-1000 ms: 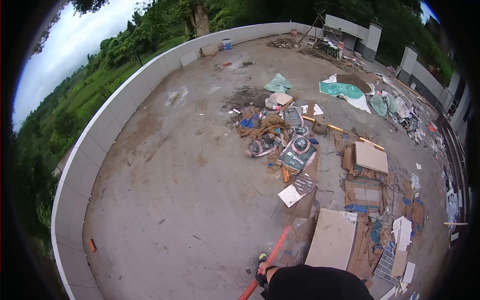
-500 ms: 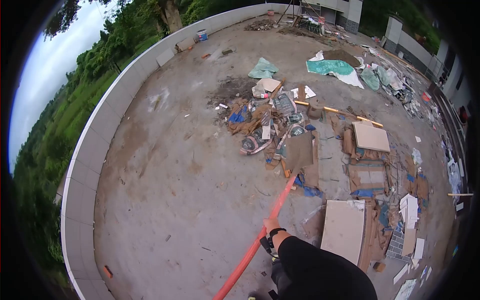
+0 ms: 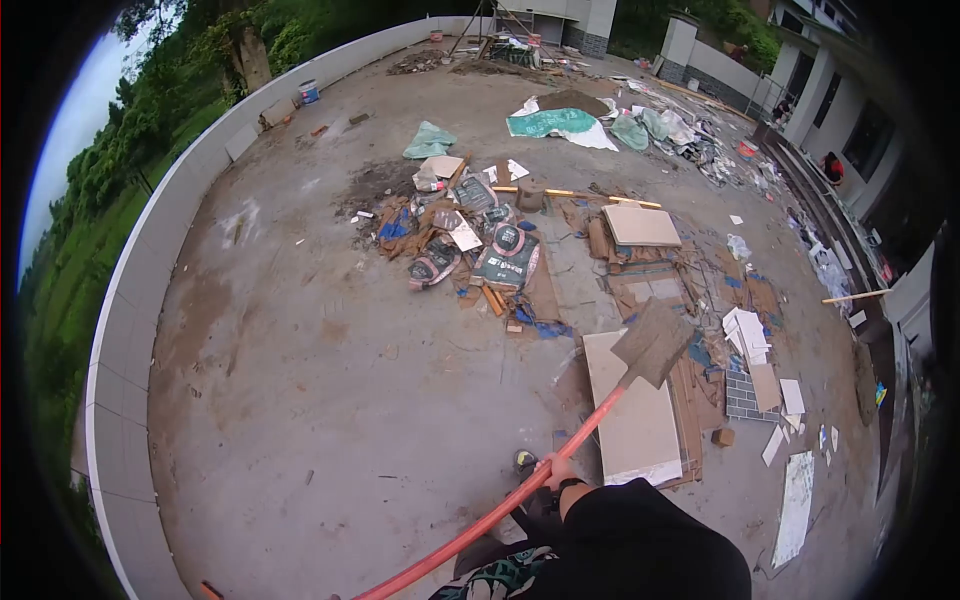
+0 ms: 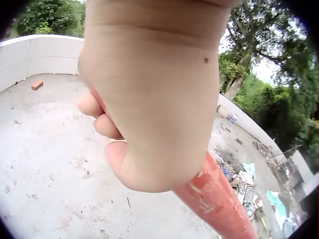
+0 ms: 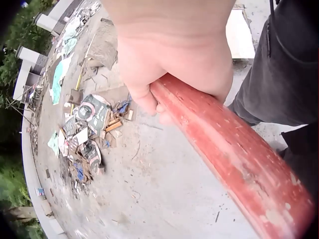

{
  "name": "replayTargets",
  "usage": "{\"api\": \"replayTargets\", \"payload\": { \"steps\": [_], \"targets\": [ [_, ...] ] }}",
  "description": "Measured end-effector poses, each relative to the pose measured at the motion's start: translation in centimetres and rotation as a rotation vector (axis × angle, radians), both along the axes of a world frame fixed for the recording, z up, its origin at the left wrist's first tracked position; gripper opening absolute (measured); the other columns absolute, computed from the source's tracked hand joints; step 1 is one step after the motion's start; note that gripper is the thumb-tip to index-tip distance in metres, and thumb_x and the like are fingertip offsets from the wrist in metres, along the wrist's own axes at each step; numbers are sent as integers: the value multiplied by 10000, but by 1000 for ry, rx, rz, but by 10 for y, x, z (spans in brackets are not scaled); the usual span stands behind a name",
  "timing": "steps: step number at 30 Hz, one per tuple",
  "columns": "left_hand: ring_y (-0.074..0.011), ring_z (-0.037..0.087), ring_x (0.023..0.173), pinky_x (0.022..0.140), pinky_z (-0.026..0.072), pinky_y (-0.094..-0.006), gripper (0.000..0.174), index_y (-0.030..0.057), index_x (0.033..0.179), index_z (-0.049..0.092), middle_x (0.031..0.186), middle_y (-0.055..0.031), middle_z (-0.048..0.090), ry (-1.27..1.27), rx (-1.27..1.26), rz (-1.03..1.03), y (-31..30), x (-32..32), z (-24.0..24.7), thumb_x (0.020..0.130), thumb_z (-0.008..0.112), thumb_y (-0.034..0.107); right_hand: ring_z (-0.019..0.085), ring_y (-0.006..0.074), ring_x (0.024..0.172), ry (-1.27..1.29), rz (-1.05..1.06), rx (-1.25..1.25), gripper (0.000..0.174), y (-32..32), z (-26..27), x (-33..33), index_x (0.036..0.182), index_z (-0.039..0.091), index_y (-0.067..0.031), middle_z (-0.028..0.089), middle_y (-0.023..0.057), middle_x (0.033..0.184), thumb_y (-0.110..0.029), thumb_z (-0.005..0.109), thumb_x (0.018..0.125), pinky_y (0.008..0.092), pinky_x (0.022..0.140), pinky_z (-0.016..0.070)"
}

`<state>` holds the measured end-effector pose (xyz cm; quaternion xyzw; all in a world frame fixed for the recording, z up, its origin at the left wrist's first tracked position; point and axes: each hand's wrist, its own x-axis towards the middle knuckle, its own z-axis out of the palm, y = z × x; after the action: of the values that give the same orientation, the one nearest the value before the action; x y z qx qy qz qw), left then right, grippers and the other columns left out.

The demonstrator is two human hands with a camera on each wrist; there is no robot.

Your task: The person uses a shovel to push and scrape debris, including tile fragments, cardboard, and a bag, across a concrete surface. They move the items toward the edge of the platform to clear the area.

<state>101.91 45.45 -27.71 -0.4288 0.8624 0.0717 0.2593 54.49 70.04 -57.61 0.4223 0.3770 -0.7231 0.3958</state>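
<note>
My right hand (image 3: 560, 470) grips the long red handle of a shovel (image 3: 655, 342) partway along its length. The flat, dirt-coloured blade shows bare and overlaps a big beige board (image 3: 640, 425) in the head view. My left hand (image 4: 154, 114) has its fingers curled round the same red handle (image 4: 217, 199), as the left wrist view shows; it is out of the head view. In the right wrist view the handle (image 5: 229, 149) passes under my right hand's palm. A heap of printed bags (image 3: 505, 258), brown cloth and a white tile piece (image 3: 465, 233) lies ahead on the concrete.
Another beige board (image 3: 642, 226) lies beyond the blade. Brick-patterned panels (image 3: 750, 395) and white scraps are on the right. A low white wall (image 3: 130, 345) curves round the left. Farther back are a green-and-white sheet (image 3: 560, 123) and a bucket (image 3: 308, 92).
The shovel blade has swung from the heap rightward to the beige board. A white tile piece, earlier on the near ground, now lies on the heap. The head view has turned right.
</note>
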Motion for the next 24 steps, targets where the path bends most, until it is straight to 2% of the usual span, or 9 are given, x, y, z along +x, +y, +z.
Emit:
{"api": "replayTargets", "payload": {
  "steps": [1,3,6,7,8,10,17,20,24],
  "targets": [
    [-343,576,664,595,461,-437,181,91,776,545,689,-150,596,137,-96,-162,-39,13,-29,643,501,205,489,228,577,13,-55,-35,129,14,16,15,626,406,-51,460,90,598,-94,470,729,365,597,449],
    [-328,579,647,577,459,-427,172,92,747,544,673,-136,597,62,-107,-218,-64,-19,6,641,511,224,511,227,682,8,-176,-57,114,45,43,41,664,424,-50,490,89,665,-118,476,739,360,675,446],
    [-266,547,507,502,419,-355,187,115,571,488,540,-77,548,238,-361,-574,-108,-64,-17,436,589,197,514,230,740,56,-279,-24,108,108,40,67,742,456,-52,520,86,731,-149,501,757,369,703,441],
    [-260,535,490,491,406,-350,191,115,556,465,524,-71,534,304,-385,-660,-106,-98,0,425,589,177,516,231,713,463,-55,171,111,132,51,87,763,462,-45,523,79,718,-148,503,772,370,684,447],
    [-255,530,488,496,402,-348,188,118,558,465,525,-68,531,357,-389,-744,-96,-127,15,424,588,165,516,231,713,472,-87,180,111,156,56,95,763,462,-45,523,79,718,-148,503,772,370,684,447],
    [-243,516,480,509,390,-336,187,122,561,458,524,-58,520,490,-410,-930,-66,-180,45,426,587,141,509,224,630,25,-613,73,123,211,37,104,737,455,-34,518,92,697,-146,483,781,417,622,444],
    [-214,477,484,515,354,-322,196,106,569,414,507,-33,451,914,-411,-1523,140,-310,108,470,583,114,488,227,599,-73,-1048,21,149,405,-11,242,743,414,-32,483,92,662,-166,433,806,374,587,448],
    [-214,477,502,506,344,-329,197,107,570,408,517,-34,445,947,-334,-1772,262,-352,114,474,580,117,475,220,570,-181,-1446,2,156,459,-32,325,752,394,-42,459,86,632,-180,433,812,363,554,455],
    [-221,478,514,520,348,-327,195,109,570,407,521,-42,434,887,-202,-2102,450,-380,97,474,576,120,446,198,456,-302,-1659,-216,170,532,-64,441,701,378,-69,438,48,556,-181,409,825,322,430,421]
  ]
}}
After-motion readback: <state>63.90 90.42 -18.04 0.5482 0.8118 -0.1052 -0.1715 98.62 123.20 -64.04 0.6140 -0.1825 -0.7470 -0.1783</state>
